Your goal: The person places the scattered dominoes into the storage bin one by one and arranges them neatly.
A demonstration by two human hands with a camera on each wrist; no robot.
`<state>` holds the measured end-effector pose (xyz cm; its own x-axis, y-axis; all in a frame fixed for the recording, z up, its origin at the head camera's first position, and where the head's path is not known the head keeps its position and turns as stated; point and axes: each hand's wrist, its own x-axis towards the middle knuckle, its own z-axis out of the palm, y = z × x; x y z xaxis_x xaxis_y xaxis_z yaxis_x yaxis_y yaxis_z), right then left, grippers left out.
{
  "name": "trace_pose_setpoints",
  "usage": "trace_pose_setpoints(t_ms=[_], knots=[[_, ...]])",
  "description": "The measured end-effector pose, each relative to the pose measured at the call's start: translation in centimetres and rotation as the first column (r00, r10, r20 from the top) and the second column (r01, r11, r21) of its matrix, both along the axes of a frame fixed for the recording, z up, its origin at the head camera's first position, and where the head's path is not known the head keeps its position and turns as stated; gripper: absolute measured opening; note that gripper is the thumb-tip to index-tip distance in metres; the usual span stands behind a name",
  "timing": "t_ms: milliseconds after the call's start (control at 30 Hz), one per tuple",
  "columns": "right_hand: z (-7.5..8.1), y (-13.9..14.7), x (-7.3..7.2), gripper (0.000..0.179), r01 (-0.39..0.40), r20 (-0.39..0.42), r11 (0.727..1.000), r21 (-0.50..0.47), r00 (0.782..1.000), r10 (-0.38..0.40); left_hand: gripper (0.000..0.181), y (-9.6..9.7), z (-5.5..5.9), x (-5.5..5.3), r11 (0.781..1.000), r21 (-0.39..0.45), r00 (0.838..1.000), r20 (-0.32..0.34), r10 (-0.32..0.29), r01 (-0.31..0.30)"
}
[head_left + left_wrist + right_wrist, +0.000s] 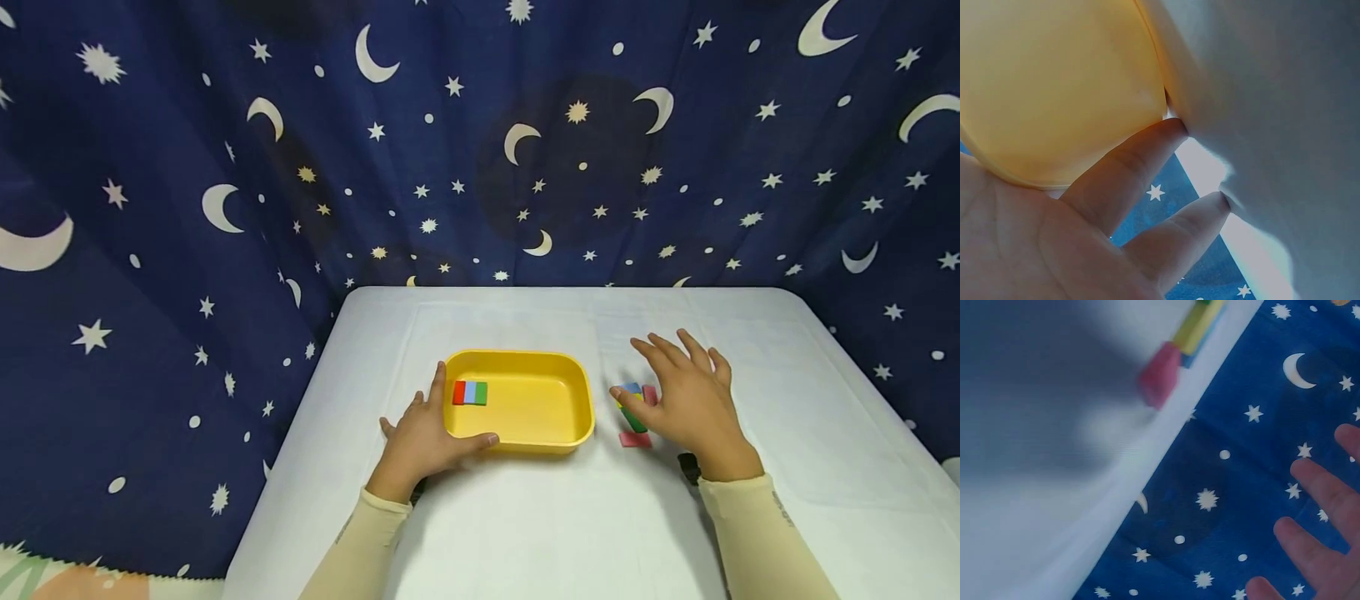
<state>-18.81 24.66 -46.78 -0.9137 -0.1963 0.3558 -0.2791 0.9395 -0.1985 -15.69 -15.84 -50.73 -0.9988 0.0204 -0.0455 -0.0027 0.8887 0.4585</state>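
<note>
My left hand (426,437) spans the left end of a shallow yellow tray (532,408), its thumb along the front rim and its fingers spread at the left side. Inside the tray, a red block (459,392), a light blue block (470,392) and a green block (482,393) stand side by side. To the right of the tray, my right hand (688,404) hovers with spread fingers, holding nothing. Below its thumb lie a green block (636,422), a blue block (631,387), a pinkish-red block (635,439) and a second one (650,394). A yellow block (1194,331) shows in the right wrist view.
A white cloth (555,533) covers the table, whose far edge meets a dark blue curtain (465,167) with moons and stars. The curtain also hangs along the left and right sides. Dark straps show at both wrists.
</note>
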Motion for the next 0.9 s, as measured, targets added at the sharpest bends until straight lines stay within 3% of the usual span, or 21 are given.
trace_pose_setpoints(t_ms=[333,633,767,900], knots=[[-1.6,1.1,0.0,0.09,0.01,-0.02,1.0,-0.017,1.0,-0.01,0.149,0.1,-0.2,-0.1,1.0,0.004,1.0,0.007,0.0,0.0],[-1.5,1.7,0.8,0.088,0.034,-0.007,0.998,-0.049,0.999,-0.034,0.149,0.0,-0.3,0.3,1.0,0.024,1.0,0.031,-0.001,0.0],[-1.1,2.0,0.6,0.086,0.027,-0.021,0.998,-0.061,0.999,-0.028,0.15,0.3,0.2,0.0,0.999,0.033,1.0,0.028,-0.002,0.001],[-1.7,2.1,0.4,0.086,0.03,-0.009,0.997,-0.076,1.0,-0.03,0.151,0.3,0.2,0.0,0.999,0.04,0.999,0.041,0.003,-0.005]])
